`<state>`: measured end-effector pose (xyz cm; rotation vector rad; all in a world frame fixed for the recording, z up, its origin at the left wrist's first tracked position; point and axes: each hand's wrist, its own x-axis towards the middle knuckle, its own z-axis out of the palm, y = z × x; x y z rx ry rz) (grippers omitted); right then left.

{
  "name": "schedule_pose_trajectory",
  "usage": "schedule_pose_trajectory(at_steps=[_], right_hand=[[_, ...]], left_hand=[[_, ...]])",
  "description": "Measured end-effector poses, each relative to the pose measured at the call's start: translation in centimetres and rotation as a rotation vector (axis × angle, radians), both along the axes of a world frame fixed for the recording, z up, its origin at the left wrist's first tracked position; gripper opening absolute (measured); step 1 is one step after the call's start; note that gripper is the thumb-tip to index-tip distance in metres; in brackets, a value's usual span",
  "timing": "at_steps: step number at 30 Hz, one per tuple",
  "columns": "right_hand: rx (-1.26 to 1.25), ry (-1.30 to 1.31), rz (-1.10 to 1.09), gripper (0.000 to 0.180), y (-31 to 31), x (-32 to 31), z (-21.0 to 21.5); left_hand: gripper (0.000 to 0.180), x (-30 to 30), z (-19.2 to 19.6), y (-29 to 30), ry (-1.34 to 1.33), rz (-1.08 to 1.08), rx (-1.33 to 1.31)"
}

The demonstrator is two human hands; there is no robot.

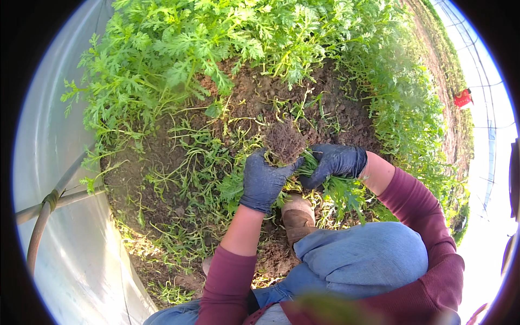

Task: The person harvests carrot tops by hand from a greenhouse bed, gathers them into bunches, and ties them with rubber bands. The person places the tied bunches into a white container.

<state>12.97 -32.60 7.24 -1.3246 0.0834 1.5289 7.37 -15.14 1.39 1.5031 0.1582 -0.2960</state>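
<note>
Uprooted plant (303,162): root clump (284,143) pinched in the closed left hand (264,181), stems gripped in the closed right hand (336,162) beside it, soil seemingly partly shaken off; pulled plants (206,173) lay below both hands, the standing green crop (216,49) beyond them unpulled.

Dark blue gloves (264,181), maroon sleeves (227,284), green plants (179,49), brown soil (336,116).

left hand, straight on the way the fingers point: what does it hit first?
Left hand points up-picture at the root clump it already grips; beyond that, probably bare soil, then leafy plants. Depth is unclear.
</note>
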Motion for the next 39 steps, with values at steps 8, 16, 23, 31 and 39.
schedule_pose_trajectory(at_steps=[8, 16, 23, 31, 39], right_hand=[[-0.392, -0.754, 0.576, 0.061, -0.5, 0.4, -0.3], [-0.631, -1.409, 0.952, 0.071, 0.0, -0.9, -1.0], [-0.586, -1.632, 0.748, 0.080, 0.4, -2.1, -1.2], [-0.625, -1.687, 0.833, 0.083, 0.7, -1.7, -0.1], [-0.431, -1.888, 0.787, 0.082, 0.1, -1.6, -1.2]], left_hand=[[0.040, 1.9, -0.8, 4.0, 0.194, 0.445, -0.159], [0.039, 0.5, 0.0, 0.8, 0.022, -0.079, 0.081], [0.032, -0.2, -1.4, -1.5, 0.102, 0.111, -0.209], [0.024, 0.9, -0.6, 1.2, 0.367, 0.398, -0.195], [0.027, 0.4, -0.9, 0.5, 0.059, -0.152, 0.233]])
